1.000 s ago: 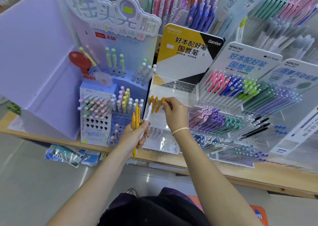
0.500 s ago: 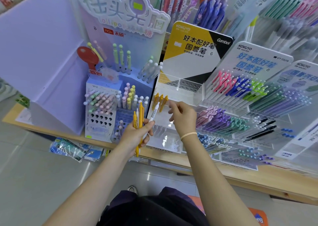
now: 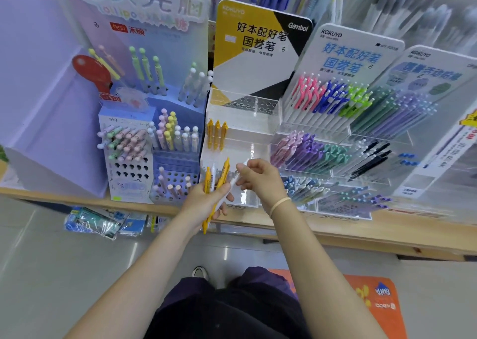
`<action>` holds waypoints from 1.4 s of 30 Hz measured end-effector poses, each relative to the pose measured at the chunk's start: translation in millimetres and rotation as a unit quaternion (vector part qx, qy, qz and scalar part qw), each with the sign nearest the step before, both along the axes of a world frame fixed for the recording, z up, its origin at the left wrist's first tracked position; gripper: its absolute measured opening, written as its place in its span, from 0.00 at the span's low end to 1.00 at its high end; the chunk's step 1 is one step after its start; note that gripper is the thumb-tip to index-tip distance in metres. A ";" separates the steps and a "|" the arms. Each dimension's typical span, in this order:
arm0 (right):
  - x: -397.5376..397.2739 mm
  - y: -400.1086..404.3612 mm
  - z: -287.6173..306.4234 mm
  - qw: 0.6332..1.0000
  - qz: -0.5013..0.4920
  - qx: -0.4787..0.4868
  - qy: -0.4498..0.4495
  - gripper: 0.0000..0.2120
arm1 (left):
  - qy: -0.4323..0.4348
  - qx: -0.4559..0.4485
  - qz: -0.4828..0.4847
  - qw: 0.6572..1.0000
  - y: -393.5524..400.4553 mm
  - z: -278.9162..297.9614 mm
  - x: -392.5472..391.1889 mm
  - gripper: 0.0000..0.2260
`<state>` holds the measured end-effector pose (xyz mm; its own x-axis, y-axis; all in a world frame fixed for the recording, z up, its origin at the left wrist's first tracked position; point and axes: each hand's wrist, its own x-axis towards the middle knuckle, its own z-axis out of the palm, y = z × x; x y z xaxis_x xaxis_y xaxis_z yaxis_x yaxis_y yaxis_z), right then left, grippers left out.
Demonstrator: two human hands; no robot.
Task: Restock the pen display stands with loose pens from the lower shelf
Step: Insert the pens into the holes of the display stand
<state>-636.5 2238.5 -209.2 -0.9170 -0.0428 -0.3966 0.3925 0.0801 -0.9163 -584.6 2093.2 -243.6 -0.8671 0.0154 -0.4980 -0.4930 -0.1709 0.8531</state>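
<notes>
At the far left stands a tall lilac card panel, and beside it a blue stand stuck with pastel pens, some upright, some leaning out of a white block full of holes. Below the wooden shelf edge, plastic-wrapped packets lie on a lower level. Next comes the clear stand under the yellow-and-black sign — three yellow pens stand in its left slots, the other slots bare. In front of it the left hand is curled round a bundle of loose pens, yellow ones with a white one among them, tips pointing down. Just to its right the right hand, a pale band at the wrist, pinches the top of a white pen that still lies in that bundle. Further right, crowded stands hold pink, blue, green, purple and black pens in sloping rows.
</notes>
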 end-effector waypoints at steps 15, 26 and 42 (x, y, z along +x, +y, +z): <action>31.1 19.5 -44.9 0.976 -0.131 0.117 0.128 0.05 | -0.068 -0.027 0.057 0.996 7.9 -38.3 32.0 0.11; 17.1 -2.6 -62.1 0.921 -0.105 0.259 0.272 0.06 | -0.061 -0.029 0.058 0.996 4.9 -37.8 28.1 0.11; 7.5 -8.8 -89.0 0.920 0.020 0.347 0.181 0.08 | -0.051 0.047 0.069 0.995 -8.3 -34.6 27.9 0.10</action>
